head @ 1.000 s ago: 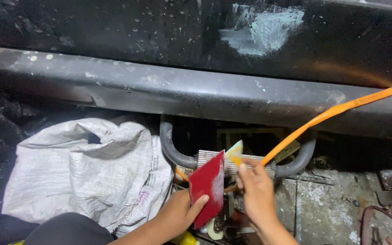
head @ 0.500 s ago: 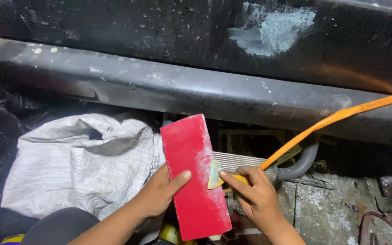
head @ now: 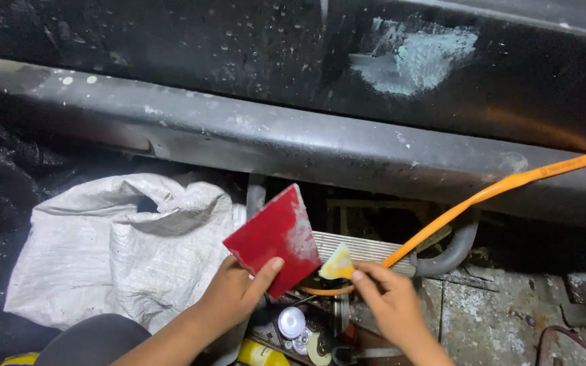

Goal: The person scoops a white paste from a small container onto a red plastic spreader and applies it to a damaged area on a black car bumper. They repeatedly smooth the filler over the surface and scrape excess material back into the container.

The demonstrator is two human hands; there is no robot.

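My left hand grips a flat red square card, tilted with one corner pointing up and a pale smear on its right side. My right hand pinches a small yellow-orange spreader right beside the card's lower right edge. A long orange strip curves from near my right hand up to the far right. Both hands hover in front of a dark, dusty vehicle body panel with a pale patch of filler.
A crumpled white woven sack lies at the left. Below the hands sit small cans and lids and a ribbed metal plate. A curved dark pipe hangs under the panel. Cracked concrete floor is at the right.
The red card has turned from upright and facing me to a tilted diamond, held lower. My right hand has shifted a little right, and the yellow spreader now shows beside the card.
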